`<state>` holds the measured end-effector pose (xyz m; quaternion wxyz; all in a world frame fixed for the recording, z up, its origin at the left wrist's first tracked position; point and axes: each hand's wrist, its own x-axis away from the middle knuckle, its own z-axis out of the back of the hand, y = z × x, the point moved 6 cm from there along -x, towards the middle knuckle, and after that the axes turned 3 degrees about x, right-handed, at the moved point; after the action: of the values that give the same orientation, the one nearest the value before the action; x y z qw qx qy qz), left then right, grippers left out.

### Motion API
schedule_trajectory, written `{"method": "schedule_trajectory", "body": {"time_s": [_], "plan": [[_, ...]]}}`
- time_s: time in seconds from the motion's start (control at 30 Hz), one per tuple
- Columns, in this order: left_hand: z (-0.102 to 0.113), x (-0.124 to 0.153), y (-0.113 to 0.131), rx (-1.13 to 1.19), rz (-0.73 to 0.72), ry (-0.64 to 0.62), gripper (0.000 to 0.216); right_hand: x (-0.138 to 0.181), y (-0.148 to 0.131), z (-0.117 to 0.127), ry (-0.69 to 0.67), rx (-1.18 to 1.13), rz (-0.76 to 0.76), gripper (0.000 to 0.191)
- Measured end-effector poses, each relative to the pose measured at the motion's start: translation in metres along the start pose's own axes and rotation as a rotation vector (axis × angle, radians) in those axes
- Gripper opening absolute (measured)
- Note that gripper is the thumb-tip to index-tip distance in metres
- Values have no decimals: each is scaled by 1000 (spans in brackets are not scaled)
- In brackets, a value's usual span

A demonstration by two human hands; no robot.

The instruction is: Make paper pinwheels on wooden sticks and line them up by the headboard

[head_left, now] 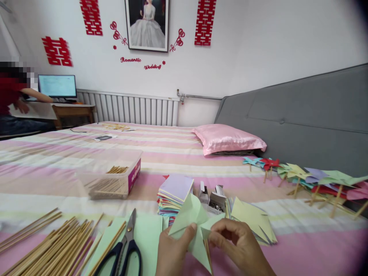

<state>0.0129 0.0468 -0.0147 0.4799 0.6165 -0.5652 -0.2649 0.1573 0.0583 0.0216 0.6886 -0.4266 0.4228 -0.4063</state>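
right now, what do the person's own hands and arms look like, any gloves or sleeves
Both are bare: no glove on the left hand or the right hand. No sleeve, watch, bracelet or ring shows on either. Some left fingers are hidden, and the arms are cut off by the picture's bottom edge.

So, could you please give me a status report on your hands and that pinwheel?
Left hand gripping green paper pinwheel. Right hand touching its right side. Scissors lying to the left; paper stack close behind.
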Motion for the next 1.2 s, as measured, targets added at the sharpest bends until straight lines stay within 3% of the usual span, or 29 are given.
{"method": "schedule_trajectory", "body": {"time_s": [0.17, 0.43, 0.67, 1.2], "plan": [[1, -5, -8, 18, 13, 21, 31, -1, 3, -1, 5, -42, -38, 26], [-10, 4, 4, 10, -21, -64, 29, 0, 5, 0, 40, 18, -68, 26], [-10, 4, 2, 15, -79, -10, 29, -2, 9, 1, 67, 21, -85, 23], [-16, 8, 4, -39, -92, -65, 29, -3, 11, 2, 70, 60, -93, 20]]}}
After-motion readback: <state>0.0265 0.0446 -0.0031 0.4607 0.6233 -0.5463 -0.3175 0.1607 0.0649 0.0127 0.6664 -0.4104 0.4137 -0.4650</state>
